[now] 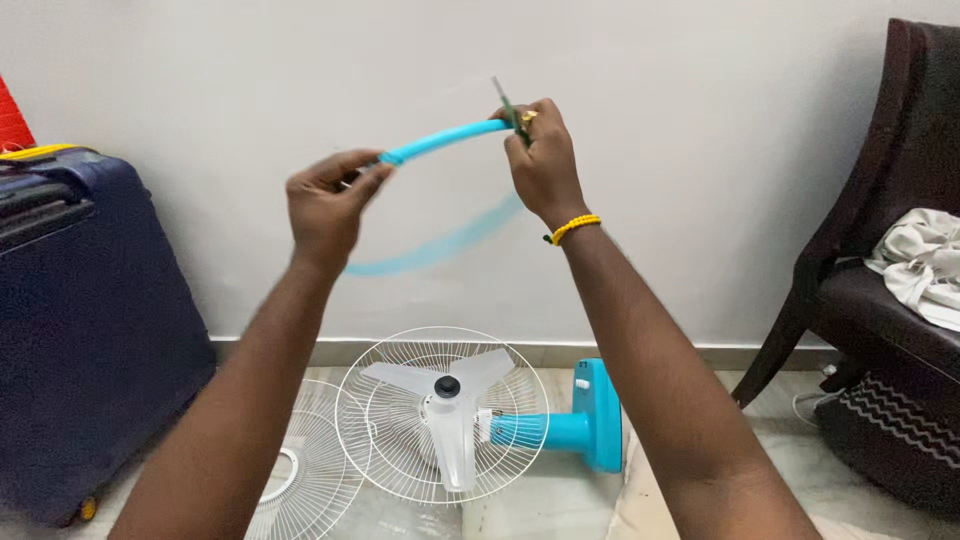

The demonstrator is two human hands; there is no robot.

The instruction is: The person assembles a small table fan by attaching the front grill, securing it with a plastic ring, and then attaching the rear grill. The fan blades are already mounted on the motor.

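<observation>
Both hands up at chest height: left hand (328,200) pinches one end of the blue rim band (445,138), right hand (540,150) grips the other end plus a thin tool, holding the band spread. Below on the floor lies the fan (455,415), its front grille (300,470) off beside it.

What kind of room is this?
Probably a room in a home. A dark suitcase stands by the wall, a chair holds crumpled cloth, and a taken-apart fan lies on the tiled floor.
</observation>
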